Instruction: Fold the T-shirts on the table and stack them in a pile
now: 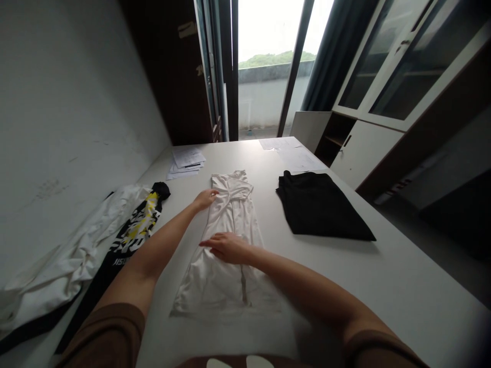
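Observation:
A white satin-like dress (244, 220) lies lengthwise on the table, its gathered top pointing away from me and its flared hem toward me. At the left edge of its waist, my left hand (205, 199) has its fingertips closed on the fabric. My right hand (229, 247) reaches across the skirt from the right. Its fingers are stretched out to the left, with the index finger pointing past the others, and it grips nothing. A slit or dark gap shows in the skirt near the hem.
A folded black garment (324, 207) lies to the right. Along the left wall are a white garment (82, 255) and a black, yellow and white patterned garment (134, 230). Papers (186, 162) lie at the back left, more sheets (297, 156) at the back right. White cabinets (368, 151) stand beyond the table (383, 276).

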Action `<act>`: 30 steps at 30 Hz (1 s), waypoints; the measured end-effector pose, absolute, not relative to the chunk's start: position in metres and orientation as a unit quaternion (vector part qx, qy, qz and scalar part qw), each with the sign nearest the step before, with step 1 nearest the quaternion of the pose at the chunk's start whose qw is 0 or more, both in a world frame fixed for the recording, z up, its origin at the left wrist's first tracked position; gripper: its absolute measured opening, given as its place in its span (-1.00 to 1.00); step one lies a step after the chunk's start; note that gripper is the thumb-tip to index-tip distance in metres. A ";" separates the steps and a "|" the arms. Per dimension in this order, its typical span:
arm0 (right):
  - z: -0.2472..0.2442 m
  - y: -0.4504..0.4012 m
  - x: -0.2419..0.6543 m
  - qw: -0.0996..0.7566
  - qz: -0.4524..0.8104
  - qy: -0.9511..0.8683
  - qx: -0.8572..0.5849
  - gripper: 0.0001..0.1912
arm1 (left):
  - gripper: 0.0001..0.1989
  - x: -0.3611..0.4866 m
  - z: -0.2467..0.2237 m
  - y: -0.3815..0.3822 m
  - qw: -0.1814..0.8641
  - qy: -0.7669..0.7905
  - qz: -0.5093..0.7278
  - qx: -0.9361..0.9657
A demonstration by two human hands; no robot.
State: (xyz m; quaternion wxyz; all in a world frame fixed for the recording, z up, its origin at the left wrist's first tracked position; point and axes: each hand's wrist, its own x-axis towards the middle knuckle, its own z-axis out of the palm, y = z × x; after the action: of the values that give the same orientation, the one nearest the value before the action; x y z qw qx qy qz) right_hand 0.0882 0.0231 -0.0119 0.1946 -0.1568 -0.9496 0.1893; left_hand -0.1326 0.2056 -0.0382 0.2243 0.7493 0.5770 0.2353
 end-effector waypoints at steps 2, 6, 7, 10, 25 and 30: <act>-0.010 0.011 0.081 0.145 0.170 -0.967 -0.119 -0.50 | -0.68 -0.139 -0.049 0.195 0.176 0.547 0.202 0.793; -0.014 -0.004 0.065 0.106 0.141 -0.977 -0.122 -0.60 | -0.59 -0.136 -0.067 0.189 0.109 0.542 0.187 0.812; -0.016 -0.005 0.063 0.101 0.135 -0.977 -0.127 -0.67 | -0.56 -0.133 -0.070 0.190 0.101 0.552 0.183 0.807; -0.019 -0.006 0.060 0.102 0.120 -0.978 -0.135 -0.83 | -0.49 -0.124 -0.074 0.195 0.089 0.579 0.163 0.794; -0.013 -0.023 0.042 0.037 0.100 -0.980 -0.168 -0.77 | -0.37 -0.119 -0.082 0.213 0.092 0.667 0.101 0.732; 0.000 -0.020 0.063 0.066 0.136 -0.974 -0.171 -0.80 | -0.36 -0.119 -0.083 0.215 0.090 0.668 0.097 0.732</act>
State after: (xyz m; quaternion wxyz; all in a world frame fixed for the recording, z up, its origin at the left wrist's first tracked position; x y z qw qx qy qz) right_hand 0.0628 -0.0199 -0.0002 0.0663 -0.1712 -0.9736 0.1357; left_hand -0.1191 0.2146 -0.0831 0.0901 0.7323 0.6680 0.0971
